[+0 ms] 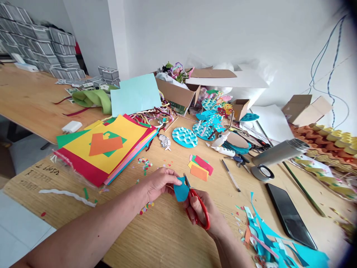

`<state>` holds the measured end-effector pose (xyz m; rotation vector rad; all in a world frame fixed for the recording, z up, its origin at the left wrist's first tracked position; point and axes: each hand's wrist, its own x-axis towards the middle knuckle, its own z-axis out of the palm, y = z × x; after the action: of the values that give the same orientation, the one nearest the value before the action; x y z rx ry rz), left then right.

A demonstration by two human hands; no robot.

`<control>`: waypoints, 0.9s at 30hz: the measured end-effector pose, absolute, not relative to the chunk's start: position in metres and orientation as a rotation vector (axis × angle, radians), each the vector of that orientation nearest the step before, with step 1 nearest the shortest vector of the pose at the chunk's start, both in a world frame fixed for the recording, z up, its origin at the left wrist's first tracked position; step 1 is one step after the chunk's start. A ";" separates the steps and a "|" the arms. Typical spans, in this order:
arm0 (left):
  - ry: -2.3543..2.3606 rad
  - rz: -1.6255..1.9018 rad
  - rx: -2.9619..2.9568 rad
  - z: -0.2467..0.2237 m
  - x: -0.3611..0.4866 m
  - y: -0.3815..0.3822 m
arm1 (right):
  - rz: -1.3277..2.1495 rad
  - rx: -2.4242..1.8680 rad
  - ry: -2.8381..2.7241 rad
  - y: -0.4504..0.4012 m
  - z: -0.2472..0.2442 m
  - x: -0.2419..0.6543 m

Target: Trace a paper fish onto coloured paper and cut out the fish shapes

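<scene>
Between the fingers and thumb of my left hand (163, 182) is a small piece of blue paper (181, 191), held above the table. My right hand (205, 210) grips a pair of red-handled scissors (206, 217) by the finger loops. The scissor blades (186, 181) lie at the paper's right upper edge, pointing away from me. Whether they are cutting into it I cannot tell. Just beyond the hands lie small orange, red, yellow and green paper pieces (199, 172).
Coloured paper sheets (75, 147) are stacked on the left. Blue paper scraps (264, 234) and a black phone (290, 216) lie on the right, near a metal flask (279, 152) and a pen (231, 175). Blue wavy ovals (184, 137) and cardboard boxes (173, 91) stand farther back.
</scene>
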<state>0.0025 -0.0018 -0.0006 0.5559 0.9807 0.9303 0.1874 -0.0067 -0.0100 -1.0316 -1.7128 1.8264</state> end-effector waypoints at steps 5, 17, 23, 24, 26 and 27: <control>0.969 0.998 0.550 0.001 0.004 -0.001 | 1.812 -1.058 -1.691 -0.006 -0.013 0.187; 0.993 0.988 0.584 0.002 0.002 -0.003 | 1.823 -1.067 -1.697 -0.008 -0.010 0.184; 0.987 0.960 0.575 -0.003 0.002 -0.002 | 1.803 -1.079 -1.717 -0.008 -0.012 0.184; 0.985 0.954 0.582 -0.003 0.002 -0.002 | 1.805 -1.074 -1.715 -0.008 -0.013 0.184; 0.973 0.944 0.593 -0.004 0.002 -0.002 | 1.819 -1.063 -1.704 -0.008 -0.014 0.184; 0.965 0.941 0.598 -0.004 0.002 -0.002 | 1.827 -1.059 -1.696 -0.008 -0.015 0.183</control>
<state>0.0022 -0.0024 -0.0037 0.5976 0.9653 0.9408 0.1835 -0.0078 -0.0151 -1.0591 -1.6956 1.8269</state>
